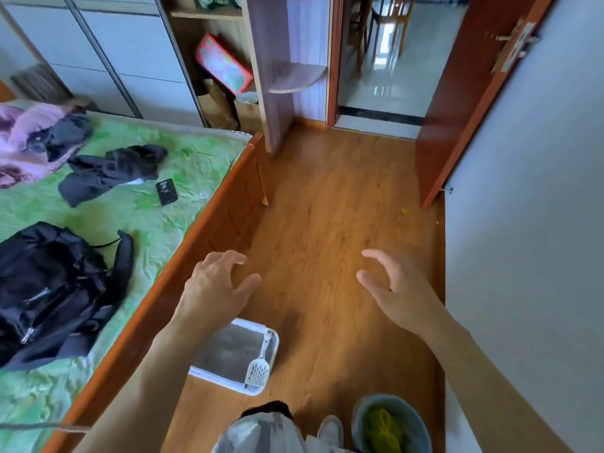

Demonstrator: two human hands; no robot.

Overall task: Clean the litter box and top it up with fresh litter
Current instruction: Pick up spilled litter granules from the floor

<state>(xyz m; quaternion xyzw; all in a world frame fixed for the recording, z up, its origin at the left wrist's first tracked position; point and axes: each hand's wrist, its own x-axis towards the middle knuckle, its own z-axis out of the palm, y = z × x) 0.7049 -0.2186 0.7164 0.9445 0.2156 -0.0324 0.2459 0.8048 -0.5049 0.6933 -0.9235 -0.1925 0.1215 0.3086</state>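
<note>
Head view | left hand [215,286] and right hand [395,286] are held out over the wood floor [327,207], fingers loose, nothing held | white litter box [273,354] is seen near, beside the bed [130,223], under the left arm | scoop [258,371] is laid on its right rim | bin [389,423] is seen near right

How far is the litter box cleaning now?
Nothing looks done yet. Both hands, left and right, hang open and hold nothing. The scoop rests untouched in the litter box beside the bed. Scooping and topping up remain; no fresh litter is visible.
</note>
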